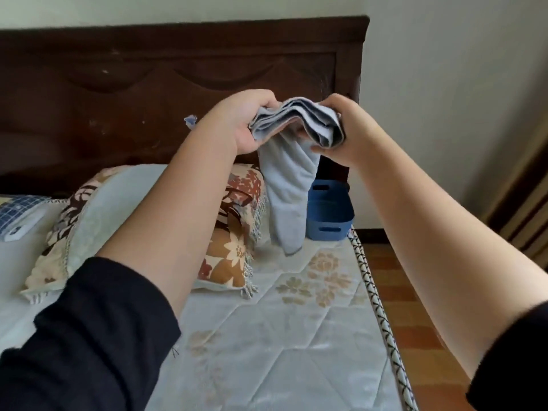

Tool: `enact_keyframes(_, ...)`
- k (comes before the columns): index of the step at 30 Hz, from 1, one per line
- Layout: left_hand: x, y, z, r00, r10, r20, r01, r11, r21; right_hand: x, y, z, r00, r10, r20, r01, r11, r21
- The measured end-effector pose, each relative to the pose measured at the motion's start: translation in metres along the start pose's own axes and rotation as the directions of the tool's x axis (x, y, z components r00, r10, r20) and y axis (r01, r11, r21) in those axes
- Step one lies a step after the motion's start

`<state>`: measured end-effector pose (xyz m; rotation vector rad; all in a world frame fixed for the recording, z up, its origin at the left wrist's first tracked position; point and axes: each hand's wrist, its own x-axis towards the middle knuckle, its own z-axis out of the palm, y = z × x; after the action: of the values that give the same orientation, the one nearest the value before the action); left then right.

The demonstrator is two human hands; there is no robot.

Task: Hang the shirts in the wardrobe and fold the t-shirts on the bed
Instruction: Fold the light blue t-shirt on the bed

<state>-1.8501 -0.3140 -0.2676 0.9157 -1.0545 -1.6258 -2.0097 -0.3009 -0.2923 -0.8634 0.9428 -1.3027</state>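
I hold a light blue garment (287, 185) up in the air over the bed (281, 336). Its top is bunched into folds between my two hands, and the rest hangs down almost to the mattress. My left hand (243, 123) grips the left end of the bunch. My right hand (347, 129) grips the right end, thumb underneath. Both arms reach forward, with dark sleeves pushed up past the forearms.
A blue plastic basket (329, 212) stands at the bed's far right corner, behind the hanging cloth. A flowered pillow (231, 232) lies to the left under my left arm. A dark wooden headboard (166, 69) runs along the back. Tiled floor (415, 307) lies right of the bed.
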Motion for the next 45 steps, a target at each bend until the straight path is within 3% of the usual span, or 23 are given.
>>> enact_keyframes(3, -0.013, -0.015, 0.005, 0.998, 0.060, -0.006, -0.059, 0.994, 0.094, -0.019, 0.009, -0.008, 0.990, -0.136, 0.034, 0.135, 0.990, 0.038)
enact_keyframes(5, -0.028, -0.041, 0.003, 0.999, 0.038, -0.031, -0.032, 0.986, 0.161, -0.037, 0.029, -0.018, 0.995, -0.089, -0.040, 0.092, 0.993, 0.072)
enact_keyframes(8, -0.062, -0.101, -0.005, 0.993, -0.057, -0.106, 0.078, 0.974, 0.210, -0.076, 0.085, -0.043, 0.989, -0.016, -0.149, 0.005, 0.997, -0.073)
enact_keyframes(11, -0.103, -0.181, -0.026, 0.959, -0.220, -0.179, 0.253, 0.948, 0.194, -0.117, 0.162, -0.069, 0.962, 0.187, -0.200, -0.199, 0.979, -0.042)
enact_keyframes(14, -0.145, -0.267, -0.057, 0.899, -0.379, -0.221, 0.416, 0.895, 0.158, -0.156, 0.242, -0.091, 0.879, 0.393, -0.271, -0.410, 0.912, -0.005)
enact_keyframes(18, -0.198, -0.352, -0.088, 0.779, -0.555, -0.293, 0.621, 0.750, 0.229, -0.204, 0.326, -0.113, 0.724, 0.577, -0.379, -0.638, 0.769, -0.047)
enact_keyframes(23, -0.230, -0.390, -0.102, 0.685, -0.654, -0.322, 0.726, 0.652, 0.219, -0.237, 0.371, -0.131, 0.607, 0.688, -0.398, -0.769, 0.635, -0.074)
enact_keyframes(28, -0.236, -0.407, -0.105, 0.654, -0.687, -0.317, 0.755, 0.564, 0.335, -0.250, 0.380, -0.141, 0.607, 0.669, -0.428, -0.789, 0.571, -0.227)
enact_keyframes(32, -0.242, -0.413, -0.107, 0.617, -0.696, -0.366, 0.777, 0.467, 0.421, -0.258, 0.380, -0.143, 0.635, 0.619, -0.463, -0.755, 0.370, -0.541)
enact_keyframes(36, -0.246, -0.410, -0.109, 0.593, -0.724, -0.351, 0.738, 0.316, 0.596, -0.257, 0.379, -0.142, 0.671, 0.586, -0.455, -0.672, 0.220, -0.707)
enact_keyframes(38, -0.242, -0.408, -0.111, 0.653, -0.657, -0.378, 0.613, 0.165, 0.772, -0.255, 0.378, -0.141, 0.689, 0.576, -0.441, -0.622, 0.156, -0.767)
enact_keyframes(40, -0.235, -0.406, -0.110, 0.809, -0.430, -0.401, 0.414, -0.068, 0.908, -0.250, 0.378, -0.144, 0.733, 0.500, -0.462, -0.575, 0.093, -0.813)
enact_keyframes(41, -0.230, -0.406, -0.108, 0.885, -0.292, -0.363, 0.337, -0.137, 0.931, -0.247, 0.378, -0.144, 0.775, 0.411, -0.480, -0.554, 0.076, -0.829)
enact_keyframes(43, -0.218, -0.411, -0.098, 0.986, -0.043, -0.160, 0.151, -0.162, 0.975, -0.243, 0.383, -0.141, 0.900, 0.102, -0.425, -0.430, 0.035, -0.902)
enact_keyframes(44, -0.210, -0.418, -0.094, 0.997, 0.051, -0.050, 0.057, -0.141, 0.988, -0.240, 0.390, -0.139, 0.952, -0.053, -0.302, -0.303, -0.011, -0.953)
enact_keyframes(45, -0.200, -0.427, -0.092, 0.993, 0.108, 0.040, -0.025, -0.133, 0.991, -0.237, 0.396, -0.135, 0.977, -0.108, -0.185, -0.189, -0.034, -0.981)
